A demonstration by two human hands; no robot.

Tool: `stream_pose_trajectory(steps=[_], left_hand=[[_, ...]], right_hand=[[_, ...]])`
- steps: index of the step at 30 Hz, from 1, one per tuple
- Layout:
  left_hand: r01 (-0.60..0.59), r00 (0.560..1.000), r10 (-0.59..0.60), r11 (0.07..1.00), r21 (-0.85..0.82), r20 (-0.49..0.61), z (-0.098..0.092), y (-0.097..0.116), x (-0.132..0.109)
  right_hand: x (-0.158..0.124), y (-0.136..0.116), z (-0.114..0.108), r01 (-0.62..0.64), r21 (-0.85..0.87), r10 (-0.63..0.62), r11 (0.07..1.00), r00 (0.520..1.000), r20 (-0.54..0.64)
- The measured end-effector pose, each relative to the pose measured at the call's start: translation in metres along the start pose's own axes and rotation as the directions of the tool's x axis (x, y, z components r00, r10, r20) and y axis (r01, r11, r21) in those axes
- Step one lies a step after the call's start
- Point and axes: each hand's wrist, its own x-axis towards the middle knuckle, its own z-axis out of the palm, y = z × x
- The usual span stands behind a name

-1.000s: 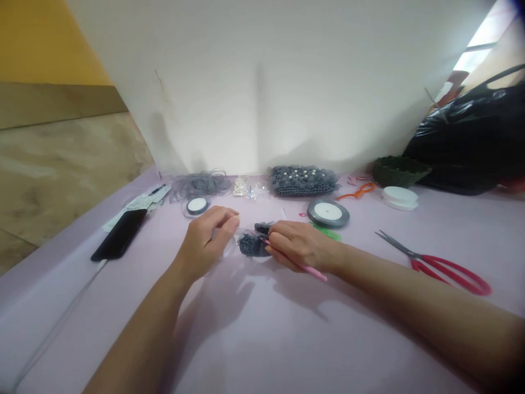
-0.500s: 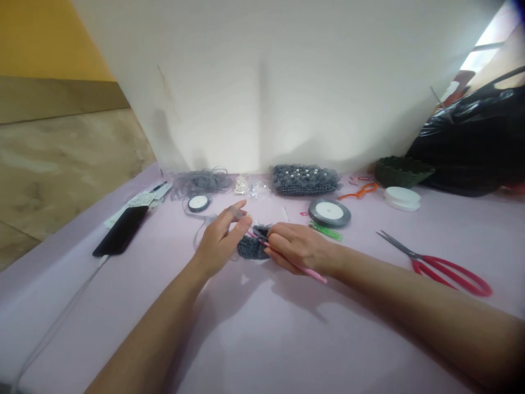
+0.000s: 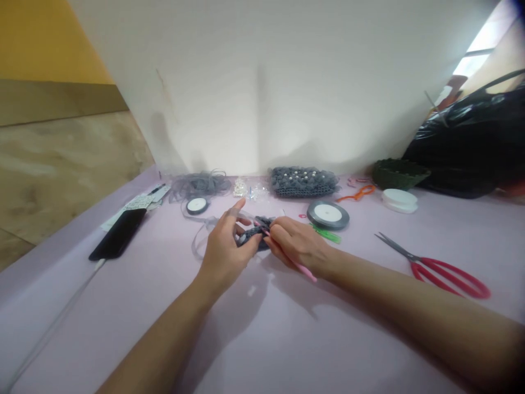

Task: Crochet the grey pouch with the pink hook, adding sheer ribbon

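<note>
My left hand [image 3: 227, 241] grips the left side of a small grey crocheted piece [image 3: 262, 241], thumb in front and index finger raised. A sheer grey ribbon [image 3: 199, 235] runs from this hand back to the left. Closed around a pink crochet hook [image 3: 307, 272], my right hand [image 3: 297, 243] is at the right side of the piece. The hook's tip meets the stitches; my fingers partly hide both it and the piece.
Behind lie a beaded grey crocheted pouch [image 3: 303, 182], loose ribbon [image 3: 205, 183] and a ribbon spool [image 3: 328, 215]. Red-handled scissors [image 3: 414, 258] lie at right, near white spools [image 3: 400, 201] and a green bowl-shaped item [image 3: 397, 174]. A phone [image 3: 118, 234] with a cable is at left.
My left hand has shifted right and its thumb has come down onto the crocheted piece, holding it. The right hand with the hook stays almost in place.
</note>
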Motion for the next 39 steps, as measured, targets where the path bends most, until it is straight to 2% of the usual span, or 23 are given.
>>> stream_pose_trajectory(steps=[2,4,6,8,9,10,12,14,16,21,25,30,39], left_hand=[[0.050,0.998,-0.053,0.991,-0.121,-0.020,0.007,0.002,-0.004],[0.117,0.990,-0.134,0.945,-0.305,-0.035,0.015,0.004,-0.006],[0.210,0.970,-0.244,0.816,-0.539,0.009,0.020,0.006,-0.007],[0.335,0.930,-0.338,0.620,-0.710,0.144,0.021,0.007,-0.006],[0.406,0.902,-0.365,0.537,-0.739,0.230,0.019,0.008,-0.005],[0.478,0.869,-0.380,0.482,-0.734,0.317,0.016,0.007,-0.003],[0.597,0.801,-0.374,0.442,-0.669,0.468,0.007,0.004,0.001],[0.649,0.758,-0.321,0.457,-0.608,0.568,-0.004,-0.002,0.005],[0.647,0.748,-0.259,0.491,-0.583,0.611,-0.013,-0.009,0.009],[0.603,0.765,-0.223,0.575,-0.552,0.604,-0.026,-0.019,0.016],[0.585,0.781,-0.236,0.601,-0.545,0.579,-0.032,-0.020,0.018],[0.558,0.804,-0.245,0.626,-0.545,0.542,-0.040,-0.020,0.021],[0.520,0.824,-0.218,0.659,-0.544,0.523,-0.041,-0.019,0.021]], right_hand=[[-0.001,0.000,0.002,-0.016,-0.002,0.016,1.000,1.000,-0.012],[-0.002,0.000,0.003,-0.034,0.010,0.034,0.999,0.999,-0.030],[-0.003,0.000,0.004,-0.043,0.030,0.044,0.999,0.998,-0.046],[-0.004,0.001,0.004,-0.037,0.052,0.040,0.998,0.997,-0.058],[-0.004,0.001,0.003,-0.029,0.069,0.033,0.997,0.998,-0.061],[-0.004,0.001,0.002,-0.016,0.091,0.022,0.996,0.998,-0.066],[-0.004,0.002,-0.002,0.025,0.148,-0.015,0.989,0.998,-0.063],[-0.003,0.002,-0.006,0.072,0.212,-0.064,0.975,0.997,-0.046],[-0.003,0.003,-0.008,0.100,0.280,-0.097,0.955,0.995,-0.024],[-0.001,0.003,-0.010,0.033,0.428,-0.059,0.903,0.997,0.048],[0.001,0.000,-0.014,-0.024,0.491,-0.017,0.871,0.997,0.078],[0.005,-0.005,-0.023,-0.154,0.547,0.067,0.823,0.982,0.176],[0.004,-0.006,-0.024,-0.289,0.704,0.157,0.649,0.956,0.248]])
